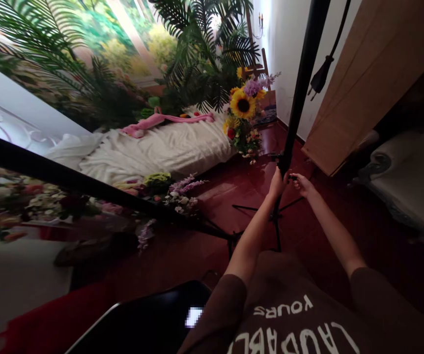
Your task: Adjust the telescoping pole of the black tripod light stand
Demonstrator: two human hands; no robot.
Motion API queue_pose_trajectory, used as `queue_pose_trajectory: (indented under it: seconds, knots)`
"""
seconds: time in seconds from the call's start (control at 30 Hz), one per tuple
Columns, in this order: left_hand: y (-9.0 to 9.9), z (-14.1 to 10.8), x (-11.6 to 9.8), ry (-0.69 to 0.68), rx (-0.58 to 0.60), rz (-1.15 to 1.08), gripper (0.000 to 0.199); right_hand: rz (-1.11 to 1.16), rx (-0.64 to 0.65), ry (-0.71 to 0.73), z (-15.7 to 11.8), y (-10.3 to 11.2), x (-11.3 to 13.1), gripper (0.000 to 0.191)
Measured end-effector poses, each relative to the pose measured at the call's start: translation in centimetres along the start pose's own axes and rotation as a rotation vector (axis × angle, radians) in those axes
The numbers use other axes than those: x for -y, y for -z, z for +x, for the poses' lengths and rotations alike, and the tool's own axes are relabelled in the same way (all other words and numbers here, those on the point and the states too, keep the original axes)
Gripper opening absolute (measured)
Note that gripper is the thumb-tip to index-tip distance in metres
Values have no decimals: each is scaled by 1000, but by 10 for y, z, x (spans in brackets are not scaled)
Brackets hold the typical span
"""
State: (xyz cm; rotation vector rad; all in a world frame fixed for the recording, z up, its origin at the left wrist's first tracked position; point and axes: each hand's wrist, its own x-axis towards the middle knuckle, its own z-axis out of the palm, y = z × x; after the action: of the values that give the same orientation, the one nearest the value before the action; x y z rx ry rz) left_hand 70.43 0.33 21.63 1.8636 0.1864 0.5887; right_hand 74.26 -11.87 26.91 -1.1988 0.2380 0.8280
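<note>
A black stand pole (302, 83) rises from a tripod base on the red floor, leaning to the upper right. My left hand (278, 183) is wrapped round this pole just below its clamp. Close to its right side, my right hand (301, 185) has its fingers pinched on a small dark knob (292, 177) of the stand. A black cable with a plug (321, 76) hangs beside the upper pole.
Another black pole (86, 184) slants across the left. Behind are a bed with white cloth (160, 150), a pink plush toy (149, 123), sunflowers (242, 104) and palm leaves. A brown board (374, 73) leans right; a dark glossy panel (141, 319) is at lower left.
</note>
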Motion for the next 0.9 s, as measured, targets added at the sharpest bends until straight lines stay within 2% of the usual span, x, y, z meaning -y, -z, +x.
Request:
queue_pose_trajectory:
  seconds: [0.07, 0.2, 0.33, 0.43, 0.5, 0.57, 0.6, 0.67, 0.73, 0.83, 0.9]
  knots:
    - [0, 0, 2, -9, -7, -3, 49, 76, 42, -66, 2, -1, 5, 27]
    - [-2, 3, 0, -22, -18, -29, 50, 122, 25, -92, 5, -3, 9, 34]
    - [5, -6, 1, -40, 12, -103, 47, 139, -44, -63, 5, -3, -3, 31]
    - [28, -49, 20, 32, 31, -143, 44, 116, -169, -36, 3, -3, -37, 25]
    - [54, -100, 44, 180, 73, -99, 37, 79, -214, -78, 0, -3, -71, 23]
    - [85, -159, 73, 350, 36, -90, 37, 27, -221, -148, -6, -6, -106, 19]
    - [102, -188, 86, 441, -29, -100, 40, 4, -215, -176, -9, -8, -124, 17]
    - [136, -238, 105, 640, -299, -120, 45, -39, -183, -227, -16, -16, -154, 18]
    - [172, -270, 112, 752, -567, -124, 48, -84, -132, -279, -21, -27, -176, 19]
    - [227, -282, 98, 715, -916, -54, 50, -175, -20, -344, -24, -51, -199, 18]
    - [260, -272, 79, 584, -1048, 6, 52, -242, 69, -370, -23, -71, -209, 17]
